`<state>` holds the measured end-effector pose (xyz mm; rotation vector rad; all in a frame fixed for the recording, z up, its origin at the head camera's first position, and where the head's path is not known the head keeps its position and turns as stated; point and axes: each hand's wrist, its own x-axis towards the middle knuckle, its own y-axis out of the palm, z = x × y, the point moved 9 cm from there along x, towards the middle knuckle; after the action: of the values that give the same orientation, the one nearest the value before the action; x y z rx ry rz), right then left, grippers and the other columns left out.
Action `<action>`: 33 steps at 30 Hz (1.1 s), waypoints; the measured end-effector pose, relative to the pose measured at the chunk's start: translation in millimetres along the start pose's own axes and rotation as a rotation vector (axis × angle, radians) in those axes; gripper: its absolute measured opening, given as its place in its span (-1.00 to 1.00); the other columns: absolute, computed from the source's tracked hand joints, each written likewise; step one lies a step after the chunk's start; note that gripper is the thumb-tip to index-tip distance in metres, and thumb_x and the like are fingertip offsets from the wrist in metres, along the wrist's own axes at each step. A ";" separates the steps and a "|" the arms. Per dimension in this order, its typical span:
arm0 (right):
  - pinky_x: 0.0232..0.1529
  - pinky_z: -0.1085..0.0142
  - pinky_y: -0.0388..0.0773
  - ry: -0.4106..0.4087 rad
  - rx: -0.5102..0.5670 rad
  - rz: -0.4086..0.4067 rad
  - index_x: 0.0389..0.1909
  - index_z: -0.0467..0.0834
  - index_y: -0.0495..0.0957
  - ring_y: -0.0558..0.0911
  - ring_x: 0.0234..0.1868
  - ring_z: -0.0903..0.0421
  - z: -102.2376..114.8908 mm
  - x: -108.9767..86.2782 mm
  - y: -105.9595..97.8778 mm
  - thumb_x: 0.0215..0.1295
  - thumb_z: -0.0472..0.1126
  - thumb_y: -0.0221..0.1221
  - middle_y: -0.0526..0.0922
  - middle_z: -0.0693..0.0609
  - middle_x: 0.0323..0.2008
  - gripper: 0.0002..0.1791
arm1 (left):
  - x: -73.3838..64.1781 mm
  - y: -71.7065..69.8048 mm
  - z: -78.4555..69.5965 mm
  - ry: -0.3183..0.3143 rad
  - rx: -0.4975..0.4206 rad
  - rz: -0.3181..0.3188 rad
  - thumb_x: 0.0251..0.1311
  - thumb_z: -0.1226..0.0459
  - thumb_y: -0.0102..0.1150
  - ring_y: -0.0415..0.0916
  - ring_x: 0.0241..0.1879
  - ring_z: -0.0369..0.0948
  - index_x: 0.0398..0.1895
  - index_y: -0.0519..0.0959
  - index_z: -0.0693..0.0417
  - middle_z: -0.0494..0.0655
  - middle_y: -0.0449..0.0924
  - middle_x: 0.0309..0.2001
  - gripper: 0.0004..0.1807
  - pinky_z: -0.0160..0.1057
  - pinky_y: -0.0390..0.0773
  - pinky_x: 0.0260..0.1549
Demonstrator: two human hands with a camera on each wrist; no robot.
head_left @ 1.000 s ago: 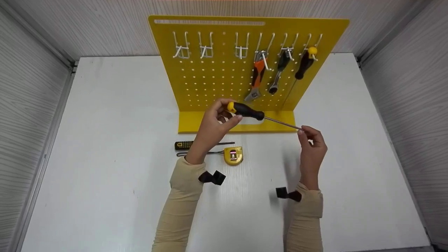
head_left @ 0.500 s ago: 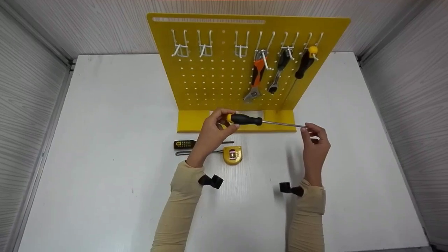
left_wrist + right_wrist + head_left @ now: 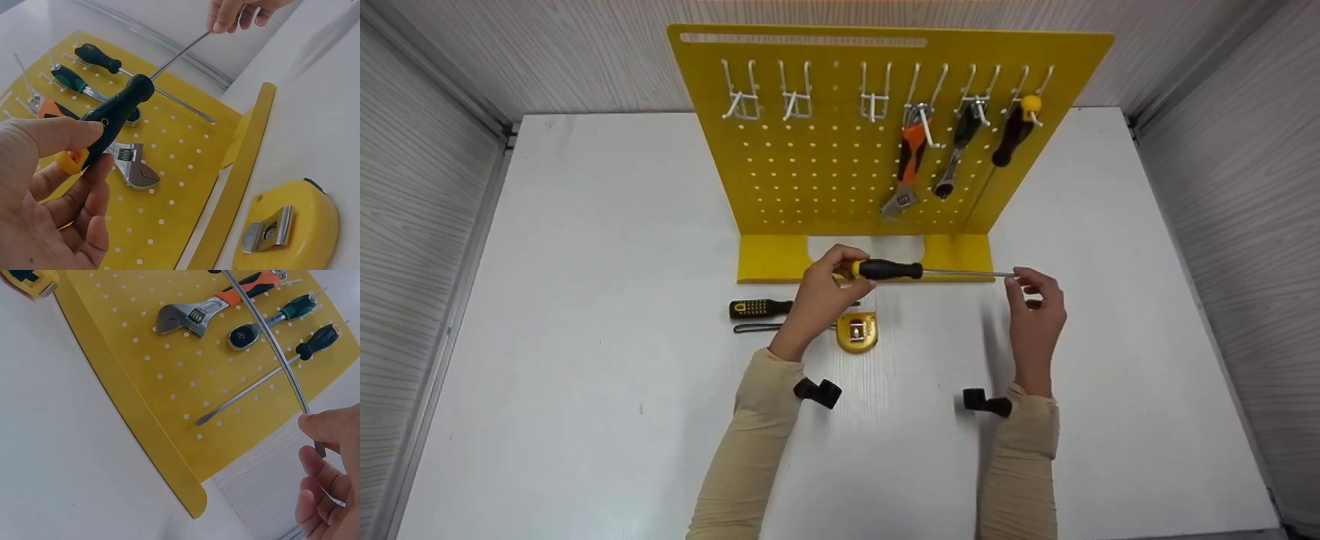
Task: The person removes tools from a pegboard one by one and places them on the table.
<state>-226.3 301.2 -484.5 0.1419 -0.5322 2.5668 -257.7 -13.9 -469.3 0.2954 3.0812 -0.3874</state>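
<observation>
A screwdriver (image 3: pixel 891 270) with a black and yellow handle is held level above the table, in front of the yellow pegboard. My left hand (image 3: pixel 823 298) pinches the yellow end of its handle between thumb and fingers; the left wrist view shows the handle (image 3: pixel 121 115) close up. With thumb and forefinger, my right hand (image 3: pixel 1036 315) pinches the shaft near the tip. In the right wrist view the flat tip (image 3: pixel 320 449) pokes out past the thumb. Below my left hand lie a yellow tape measure (image 3: pixel 856 332) and another screwdriver (image 3: pixel 760 308), partly hidden by that hand.
The yellow pegboard (image 3: pixel 810 172) stands at the back of the white table (image 3: pixel 585 300). On its right-hand hooks hang an adjustable wrench (image 3: pixel 911 161), a ratchet wrench (image 3: pixel 958 146) and a screwdriver (image 3: pixel 1014 137). Bare white hooks (image 3: pixel 741 97) are on its left half. Walls enclose the sides.
The held screwdriver has come down a little and turned from slanting to nearly level. Both hands keep their hold on it; the left hand has lowered slightly.
</observation>
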 end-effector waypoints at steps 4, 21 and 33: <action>-0.19 0.41 0.33 -0.012 -0.024 0.008 -0.06 -0.21 0.63 0.41 -0.20 0.23 -6.9 0.8 1.0 0.30 -0.18 0.22 0.56 0.09 -0.23 -0.75 | 1.4 2.8 4.3 0.009 0.060 -0.013 0.10 0.29 0.32 0.42 -0.10 -0.13 -0.04 0.58 0.03 -0.04 0.57 -0.11 -0.68 -0.01 0.48 0.01; -0.15 0.32 0.32 0.021 -0.192 0.089 -0.03 -0.20 0.61 0.45 -0.10 -0.05 -32.3 0.1 4.2 0.33 -0.23 0.18 0.60 -0.17 -0.15 -0.76 | 6.5 20.0 26.6 -0.035 0.254 -0.023 0.07 0.25 0.37 0.39 -0.02 -0.05 -0.05 0.61 0.03 -0.04 0.56 -0.13 -0.66 -0.10 0.42 0.00; -0.11 0.25 0.29 0.051 -0.306 0.142 -0.03 -0.21 0.62 0.45 -0.11 -0.03 -50.9 4.0 8.1 0.34 -0.22 0.17 0.61 -0.21 -0.14 -0.75 | 9.4 29.7 31.6 -0.010 0.416 -0.016 0.04 0.26 0.37 0.41 -0.08 -0.04 -0.06 0.65 0.08 0.01 0.58 -0.15 -0.66 -0.11 0.41 -0.06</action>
<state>-233.8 316.9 -533.2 -0.0705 -0.9359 2.5774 -261.3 8.3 -507.5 0.2723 2.9661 -1.0275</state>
